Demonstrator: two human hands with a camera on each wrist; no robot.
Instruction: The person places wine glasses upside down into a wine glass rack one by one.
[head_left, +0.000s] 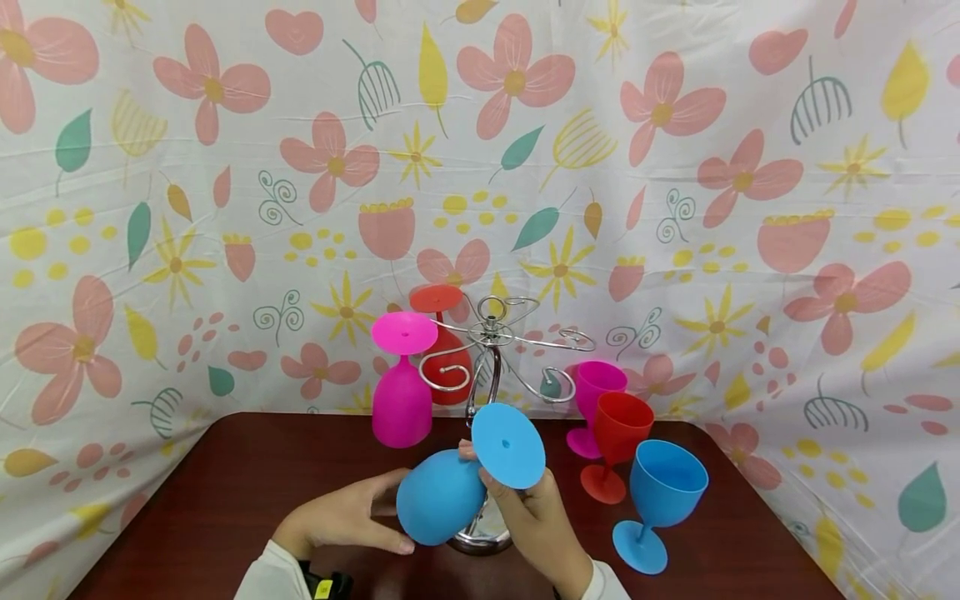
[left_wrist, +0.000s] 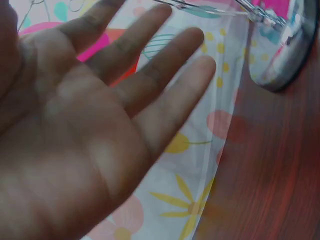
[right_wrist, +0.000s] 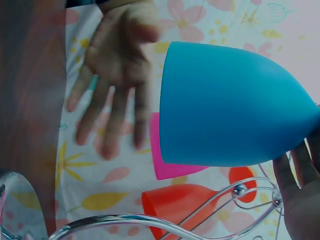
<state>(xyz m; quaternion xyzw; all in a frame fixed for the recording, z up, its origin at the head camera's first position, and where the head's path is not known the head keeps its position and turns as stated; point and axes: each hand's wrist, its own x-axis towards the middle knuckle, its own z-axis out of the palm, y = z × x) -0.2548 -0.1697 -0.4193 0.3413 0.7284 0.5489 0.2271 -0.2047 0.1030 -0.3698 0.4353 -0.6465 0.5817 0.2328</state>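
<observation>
The light-blue, matte plastic-looking goblet [head_left: 438, 500] hangs in mid-air above the dark red-brown wooden tabletop [head_left: 300, 458], its long axis tipped well off upright — foot up and to the right, mouth slanting down toward the left. The right hand [head_left: 536, 529] is the nearer one: its fingers and thumb grip the stem just under the round foot. The left hand [head_left: 348, 517] is spread wide beside the mouth end, apart from the bowl and holding nothing.

The relation that counts, I'd judge, is goblet to rack: from here the silver metal rack [head_left: 492, 333] with curled wire arms stands just beyond the hands, those arms higher than the tilted goblet. An upside-down magenta goblet [head_left: 402, 406] at the rack's left side has its axis nearly vertical, foot uppermost — the blue one leans away from that line.
</observation>
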